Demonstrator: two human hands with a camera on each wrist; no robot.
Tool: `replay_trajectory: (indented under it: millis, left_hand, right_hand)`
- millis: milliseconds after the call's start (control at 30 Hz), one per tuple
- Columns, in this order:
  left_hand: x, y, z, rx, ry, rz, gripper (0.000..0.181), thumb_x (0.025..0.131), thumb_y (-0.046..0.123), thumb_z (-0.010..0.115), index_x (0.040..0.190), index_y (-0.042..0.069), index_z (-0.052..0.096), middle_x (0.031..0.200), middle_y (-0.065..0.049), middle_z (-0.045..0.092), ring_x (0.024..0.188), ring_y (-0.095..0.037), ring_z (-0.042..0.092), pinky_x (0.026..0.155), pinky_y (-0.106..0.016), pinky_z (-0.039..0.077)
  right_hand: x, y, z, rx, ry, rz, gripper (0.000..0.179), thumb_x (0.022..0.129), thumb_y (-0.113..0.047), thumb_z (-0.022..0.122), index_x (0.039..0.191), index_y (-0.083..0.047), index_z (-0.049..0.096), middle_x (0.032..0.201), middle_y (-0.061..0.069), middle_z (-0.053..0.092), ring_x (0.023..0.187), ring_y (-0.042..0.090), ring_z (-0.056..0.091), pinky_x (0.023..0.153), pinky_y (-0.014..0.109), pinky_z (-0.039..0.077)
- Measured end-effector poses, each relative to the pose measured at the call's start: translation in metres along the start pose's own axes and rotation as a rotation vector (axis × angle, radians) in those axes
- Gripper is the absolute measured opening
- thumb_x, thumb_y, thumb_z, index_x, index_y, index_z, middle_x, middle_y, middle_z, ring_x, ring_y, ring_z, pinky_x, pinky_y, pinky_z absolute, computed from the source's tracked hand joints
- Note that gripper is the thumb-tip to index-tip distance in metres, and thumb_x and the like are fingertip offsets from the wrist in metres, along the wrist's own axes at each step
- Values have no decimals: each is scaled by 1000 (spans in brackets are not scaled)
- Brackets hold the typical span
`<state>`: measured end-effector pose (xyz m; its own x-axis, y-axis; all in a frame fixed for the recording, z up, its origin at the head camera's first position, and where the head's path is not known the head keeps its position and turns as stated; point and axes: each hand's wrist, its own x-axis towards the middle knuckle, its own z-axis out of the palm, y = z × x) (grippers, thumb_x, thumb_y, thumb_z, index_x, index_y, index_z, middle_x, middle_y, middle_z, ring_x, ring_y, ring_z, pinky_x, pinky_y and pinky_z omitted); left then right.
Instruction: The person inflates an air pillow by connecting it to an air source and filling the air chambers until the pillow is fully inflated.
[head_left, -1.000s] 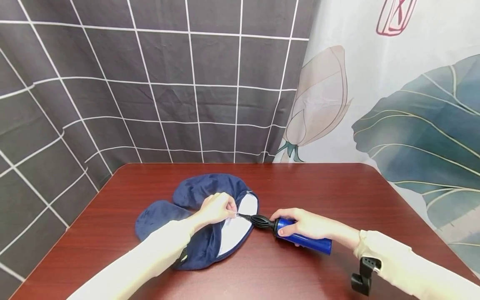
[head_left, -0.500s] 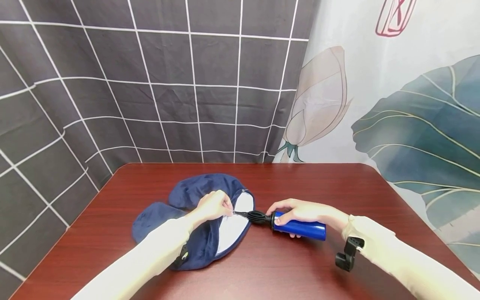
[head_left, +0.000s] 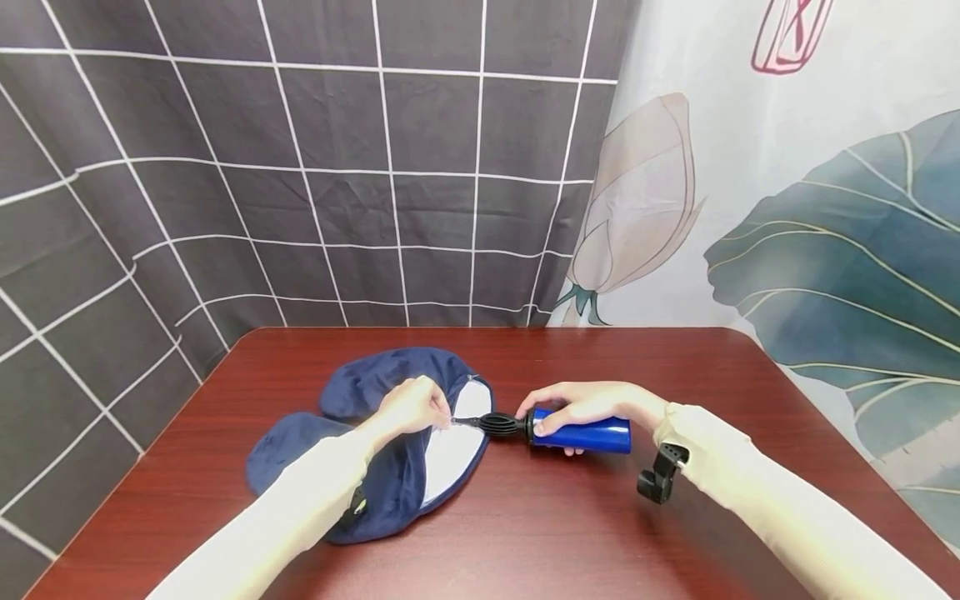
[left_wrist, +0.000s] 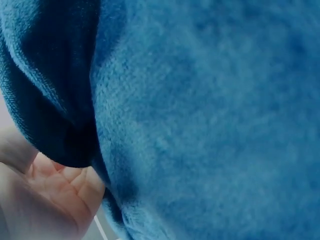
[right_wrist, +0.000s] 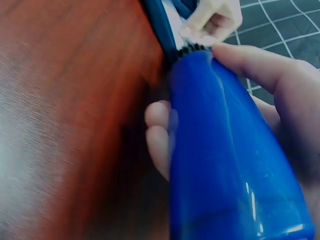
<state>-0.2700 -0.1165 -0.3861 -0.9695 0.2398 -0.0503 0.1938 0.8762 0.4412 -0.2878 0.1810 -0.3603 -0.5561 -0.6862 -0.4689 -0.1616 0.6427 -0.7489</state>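
A navy plush U-shaped neck pillow (head_left: 382, 504) lies on the table, its zipped side parted over a white inner layer (head_left: 447, 467). My left hand (head_left: 412, 407) reaches across the pillow and pinches a small clear piece, apparently the valve, at the white layer. Into those fingertips runs the thin black nozzle (head_left: 468, 422) of a blue hand pump (head_left: 588, 435). Around the pump's blue barrel curls my right hand (head_left: 592, 403), thumb near the black collar. In the left wrist view blue plush (left_wrist: 210, 120) fills most of the picture, covering the left fingertips.
The reddish-brown wooden table (head_left: 570, 533) carries the pillow and pump. Behind it hangs a dark grey curtain (head_left: 435, 208) with a white grid, meeting a white curtain (head_left: 652, 292) with flower and leaf prints at the right. A black wrist camera (head_left: 660, 475) hangs under the right forearm.
Both hands, the pump and the pillow have shifted left together. The pump's rear end has swung away from me, so its barrel lies more nearly level across the view.
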Motion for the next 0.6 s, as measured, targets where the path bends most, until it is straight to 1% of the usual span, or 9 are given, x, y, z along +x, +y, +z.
replay_trajectory:
  millis: [67,133,233,300,367,433,500,600]
  left_hand:
    - [0,1,-1,1,-8,14,12,74,24,85,69,23,74,69,9,71,68,-6,62,68,-31,49]
    - [0,1,-2,5,-17,34,12,74,23,84,69,21,73,68,8,71,66,-7,61,67,-30,49]
    - [1,1,-3,4,-33,53,13,74,21,84,69,19,73,67,7,70,64,-7,61,66,-29,49]
    - [2,0,-4,-1,-39,61,13,74,20,84,69,18,73,67,6,70,63,-7,61,65,-28,48]
    - [2,-1,-4,-14,-50,67,13,74,18,84,69,17,72,66,5,70,62,-7,60,65,-27,48]
    - [2,-2,-5,-27,-56,85,12,73,15,84,70,16,72,66,5,70,62,-7,60,66,-26,48]
    - [1,-3,-6,-40,-69,103,11,72,14,83,71,15,72,66,4,70,62,-6,59,67,-24,48]
    - [0,-1,-10,-39,-82,145,11,73,16,83,74,13,72,67,2,70,63,-6,60,67,-24,48]
  right_hand:
    - [-2,-3,-3,-36,-20,19,47,88,-34,70,133,-35,55,122,9,55,80,26,69,74,39,59]
    - [-5,-5,-6,-108,-23,40,55,83,-34,74,134,-38,53,124,6,54,92,25,66,79,39,57]
    - [-10,-6,-9,-195,-16,66,67,76,-35,79,136,-42,50,129,3,53,109,24,57,85,41,53]
    - [-13,-7,-10,-224,-12,63,71,74,-36,80,137,-42,48,131,1,52,115,23,52,86,40,52]
    - [-15,-5,-11,-210,-18,52,73,75,-35,80,139,-40,47,132,3,51,114,24,52,85,40,53]
    - [-17,-4,-13,-193,-19,31,72,77,-33,79,141,-36,47,131,5,52,110,25,56,83,39,55]
    - [-19,-3,-14,-198,2,11,69,78,-34,78,141,-32,48,129,7,53,106,24,58,80,37,56]
    - [-21,-1,-14,-210,40,-10,64,80,-34,77,139,-27,52,125,7,57,100,23,61,78,36,56]
